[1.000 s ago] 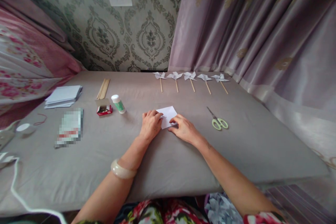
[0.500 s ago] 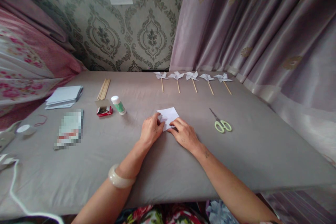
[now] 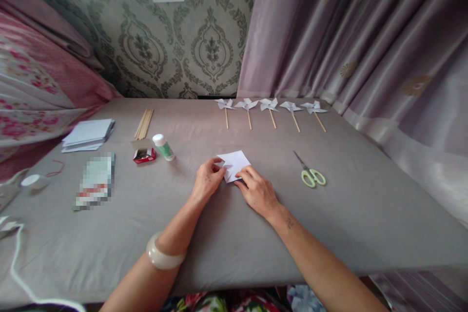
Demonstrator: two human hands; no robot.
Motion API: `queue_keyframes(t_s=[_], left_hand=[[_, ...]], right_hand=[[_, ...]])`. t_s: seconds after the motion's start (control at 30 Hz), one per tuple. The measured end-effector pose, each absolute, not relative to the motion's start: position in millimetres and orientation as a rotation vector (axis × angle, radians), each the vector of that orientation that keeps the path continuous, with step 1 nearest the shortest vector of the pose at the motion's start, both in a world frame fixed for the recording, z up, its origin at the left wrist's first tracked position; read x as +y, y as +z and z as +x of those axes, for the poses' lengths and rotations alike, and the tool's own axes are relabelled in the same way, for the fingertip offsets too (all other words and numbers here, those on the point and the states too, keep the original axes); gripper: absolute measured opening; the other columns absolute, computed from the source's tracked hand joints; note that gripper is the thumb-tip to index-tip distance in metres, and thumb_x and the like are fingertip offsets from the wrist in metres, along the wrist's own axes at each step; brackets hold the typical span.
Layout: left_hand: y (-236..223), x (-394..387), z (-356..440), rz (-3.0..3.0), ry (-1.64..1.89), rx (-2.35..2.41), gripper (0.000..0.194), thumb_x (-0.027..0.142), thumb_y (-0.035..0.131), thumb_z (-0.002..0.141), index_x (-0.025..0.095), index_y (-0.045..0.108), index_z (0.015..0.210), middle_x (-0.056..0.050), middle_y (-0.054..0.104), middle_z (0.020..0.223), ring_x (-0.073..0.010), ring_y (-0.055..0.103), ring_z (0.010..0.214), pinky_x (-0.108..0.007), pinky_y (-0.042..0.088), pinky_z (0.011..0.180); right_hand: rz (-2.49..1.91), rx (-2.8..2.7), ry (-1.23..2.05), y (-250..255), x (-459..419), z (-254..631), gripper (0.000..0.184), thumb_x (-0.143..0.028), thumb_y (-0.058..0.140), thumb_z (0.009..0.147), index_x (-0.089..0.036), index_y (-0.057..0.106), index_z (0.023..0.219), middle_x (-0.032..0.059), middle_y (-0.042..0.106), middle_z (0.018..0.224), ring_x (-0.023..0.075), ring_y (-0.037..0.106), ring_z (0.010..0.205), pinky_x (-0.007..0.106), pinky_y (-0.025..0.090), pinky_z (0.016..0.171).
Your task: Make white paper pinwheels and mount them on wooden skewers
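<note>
A small white sheet of paper [image 3: 237, 160], with cuts and a folded part at its near left, is between my two hands at the middle of the table. My left hand [image 3: 209, 179] pinches its left edge between thumb and fingers. At the near right edge, my right hand [image 3: 258, 190] grips the paper with the fingers on top and the thumb at the near side. Green-handled scissors [image 3: 310, 175] lie to the right of my right hand, blades pointing away. Left of my left hand stands a white and green glue stick [image 3: 164, 147].
Several paper pinwheels on sticks [image 3: 269, 105] lie in a row at the back. On the left are wooden sticks [image 3: 144, 124], a small red box [image 3: 144, 156], a paper stack [image 3: 87, 135], a blurred packet [image 3: 95, 180], a white roll [image 3: 33, 181] and a white cable [image 3: 16, 263].
My left hand has shifted slightly left along the paper's edge, uncovering more of the cut part. The right hand keeps its grip. The whole view has shifted slightly.
</note>
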State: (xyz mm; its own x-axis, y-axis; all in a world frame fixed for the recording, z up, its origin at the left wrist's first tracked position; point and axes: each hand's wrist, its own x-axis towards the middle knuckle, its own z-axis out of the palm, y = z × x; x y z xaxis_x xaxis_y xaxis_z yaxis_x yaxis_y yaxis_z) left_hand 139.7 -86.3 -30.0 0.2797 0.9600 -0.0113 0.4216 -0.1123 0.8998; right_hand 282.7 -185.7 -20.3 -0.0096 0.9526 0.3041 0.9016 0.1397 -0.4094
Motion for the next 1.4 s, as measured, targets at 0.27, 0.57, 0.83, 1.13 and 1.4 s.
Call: queue_keyframes(t_s=[0.27,0.57,0.83,1.13,1.4], left_hand=[[-30,-87,140,1.695,0.785,1.245,0.034,0.031,0.058,0.072,0.014,0.066,0.100,0.002,0.060,0.059,-0.0123,0.054,0.056,-0.022,0.039,0.054],[-19,-95,140,2.000,0.692,1.306,0.027,0.017,0.052,0.074,0.016,0.068,0.095,0.000,0.062,0.066,-0.0120,0.054,0.060,-0.022,0.042,0.060],[-29,-95,138,2.375,0.702,1.229,0.026,0.017,0.052,0.080,0.019,0.069,0.099,-0.008,0.062,0.088,-0.0193,0.057,0.084,-0.032,0.047,0.080],[-24,-99,140,2.772,0.569,1.052,0.027,0.016,0.044,0.088,0.021,0.067,0.104,-0.009,0.056,0.120,-0.0260,0.043,0.108,-0.040,0.041,0.089],[-25,-97,141,2.841,0.514,0.971,0.027,0.015,0.042,0.090,0.018,0.065,0.104,-0.008,0.063,0.112,-0.0261,0.044,0.105,-0.039,0.041,0.084]], right_hand=[[-1.794,-1.963,0.082,-21,-184,283,0.018,-0.026,0.046,0.094,-0.022,0.064,0.096,0.0047,0.061,0.097,0.0152,0.059,0.088,0.024,0.044,0.074],[-1.812,-1.918,0.184,-20,-184,282,0.019,-0.027,0.047,0.093,-0.021,0.065,0.091,0.0038,0.061,0.093,0.0144,0.059,0.086,0.023,0.043,0.073],[-1.832,-1.805,0.288,-21,-181,283,0.014,-0.024,0.052,0.090,-0.022,0.065,0.086,0.0032,0.064,0.092,0.0144,0.060,0.083,0.023,0.043,0.075],[-1.876,-1.635,0.351,-24,-175,282,0.016,-0.020,0.049,0.089,-0.019,0.064,0.084,0.0045,0.067,0.087,0.0147,0.060,0.075,0.024,0.042,0.071],[-2.001,-1.539,0.346,-24,-171,279,0.016,-0.021,0.050,0.088,-0.018,0.066,0.085,0.0060,0.069,0.084,0.0167,0.062,0.075,0.025,0.041,0.070]])
